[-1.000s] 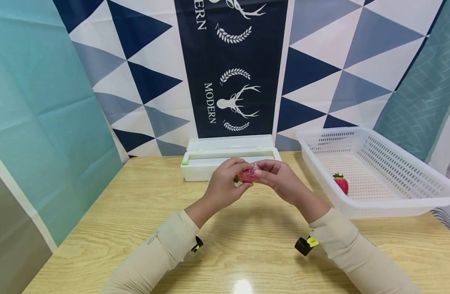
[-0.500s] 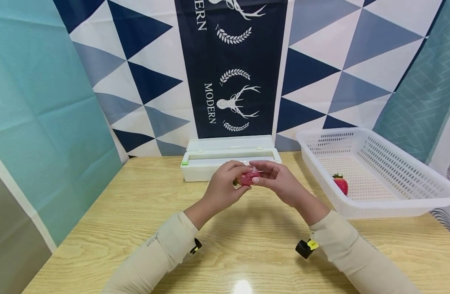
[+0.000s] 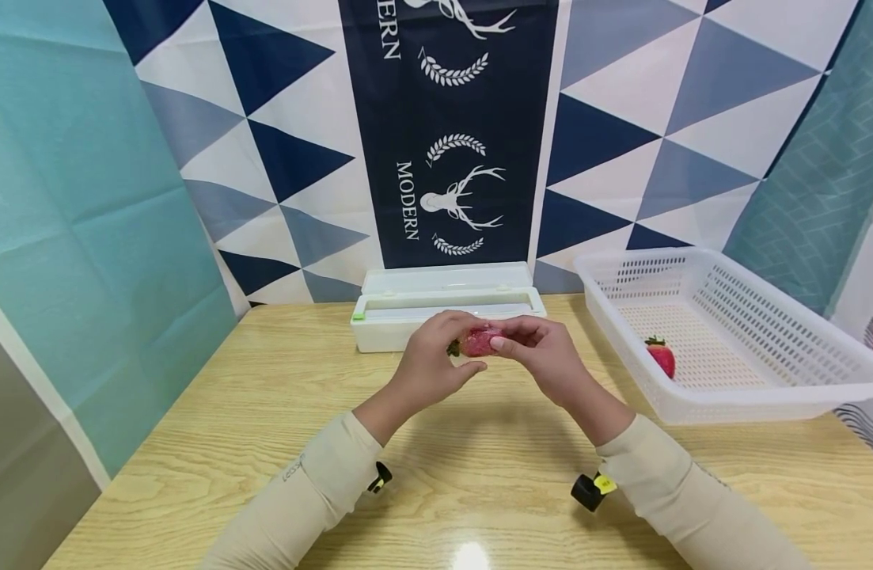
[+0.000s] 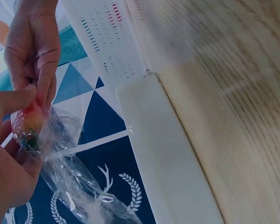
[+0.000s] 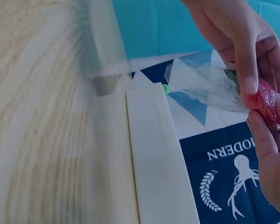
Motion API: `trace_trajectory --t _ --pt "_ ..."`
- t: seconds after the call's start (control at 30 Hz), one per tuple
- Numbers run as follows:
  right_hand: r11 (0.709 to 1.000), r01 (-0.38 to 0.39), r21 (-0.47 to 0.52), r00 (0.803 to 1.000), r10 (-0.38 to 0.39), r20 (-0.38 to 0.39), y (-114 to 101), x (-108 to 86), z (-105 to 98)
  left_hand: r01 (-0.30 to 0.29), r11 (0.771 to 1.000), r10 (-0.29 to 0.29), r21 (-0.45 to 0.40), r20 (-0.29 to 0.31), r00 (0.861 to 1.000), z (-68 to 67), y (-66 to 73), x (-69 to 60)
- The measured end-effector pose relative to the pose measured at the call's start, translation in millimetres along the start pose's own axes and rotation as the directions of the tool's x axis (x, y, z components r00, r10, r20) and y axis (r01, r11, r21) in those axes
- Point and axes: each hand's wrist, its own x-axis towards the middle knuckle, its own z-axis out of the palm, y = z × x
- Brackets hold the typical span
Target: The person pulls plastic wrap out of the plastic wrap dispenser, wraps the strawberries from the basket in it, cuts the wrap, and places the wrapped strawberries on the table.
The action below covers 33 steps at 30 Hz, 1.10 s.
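This is a small table corner curtained off with cloth, though the pictures do not settle whether it belongs to a home or a workplace. A wood-grain table [image 3: 279, 364] lies below the left hand [image 3: 432, 356], a creased teal sheet [image 3: 101, 190] hangs well to that hand's left, and a triangle-and-deer cloth lettered MODERN [image 3: 453, 119] hangs beyond. A long white box [image 3: 386, 336] just past the hands and a white plastic basket [image 3: 749, 400] beside the right hand [image 3: 546, 356] give it a household, kitchen-like look.
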Motion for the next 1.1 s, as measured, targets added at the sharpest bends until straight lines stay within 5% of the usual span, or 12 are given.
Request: trace_trajectory --t 0.1,0.17,0.23,0.37,0.47,0.83,0.93,1.1 --pt "0.999 0.029 -0.027 0.999 -0.030 -0.036 -0.9 0.9 -2.8 0.104 0.991 -0.107 -0.085 -0.031 0.994 -3.4 -0.1 0.0" --pt "0.998 0.047 -0.044 0.997 -0.050 -0.062 -1.2 1.7 -5.2 0.206 0.963 -0.221 -0.174 -0.075 0.972 -6.2 1.0 0.6" --pt "0.997 0.065 -0.045 0.994 -0.069 -0.091 -1.2 2.5 -7.4 0.309 0.912 -0.348 -0.269 -0.115 0.930 -9.0 2.4 1.6" --pt "0.994 0.113 -0.009 0.983 -0.113 -0.146 -0.1 2.2 -9.4 0.464 0.763 -0.563 -0.451 -0.110 0.819 -13.6 7.2 4.5" --pt "0.987 0.159 0.027 0.974 -0.152 -0.166 1.4 0.9 -9.0 0.528 0.675 -0.638 -0.516 -0.050 0.768 -13.8 8.8 5.6" --pt "0.969 0.225 0.099 0.963 -0.206 -0.173 1.8 0.1 -7.3 0.550 0.452 -0.675 -0.702 0.135 0.726 -10.9 10.6 11.5" --pt "0.969 0.224 0.104 0.963 -0.203 -0.177 1.9 0.3 -6.9 0.567 0.423 -0.680 -0.707 0.166 0.715 -11.3 12.6 12.8" --pt "0.967 0.228 0.109 0.961 -0.206 -0.186 1.8 -0.7 -5.8 0.605 0.419 -0.709 -0.678 0.173 0.684 -11.4 15.2 13.6"
